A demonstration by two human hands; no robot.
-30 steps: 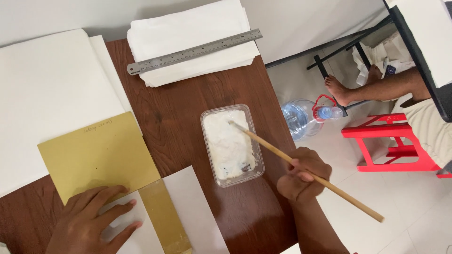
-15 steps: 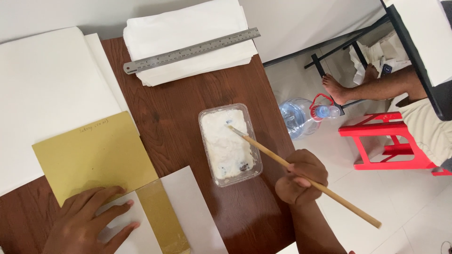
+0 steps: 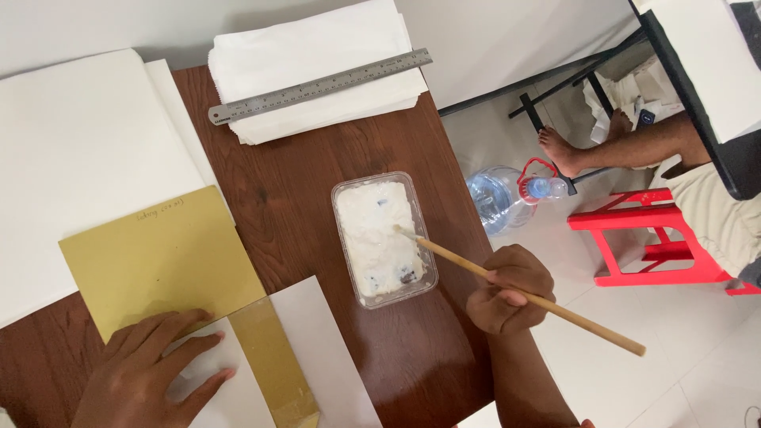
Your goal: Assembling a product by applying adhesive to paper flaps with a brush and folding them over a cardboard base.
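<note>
- While the right hand (image 3: pixel 507 299) is closed around a long wooden brush handle (image 3: pixel 523 295), the brush tip rests in the clear plastic tub of white paste (image 3: pixel 382 238) near the middle of the brown wooden surface (image 3: pixel 317 182).
- Flat and open, the left hand (image 3: pixel 147 379) presses a white sheet (image 3: pixel 317 357) at the surface's near edge; it grips nothing.
- One gold strip (image 3: pixel 273 361) already lies across that sheet, which suggests part of the pasting is done.
- Just beside it, a larger gold card (image 3: pixel 158 261) lies with no paste visible on it.
- By my judgement, the brush is being loaded, so spreading paste is yet to come.
- At the far edge, a steel ruler (image 3: pixel 317 85) lies on a stack of white paper (image 3: pixel 317 47).
</note>
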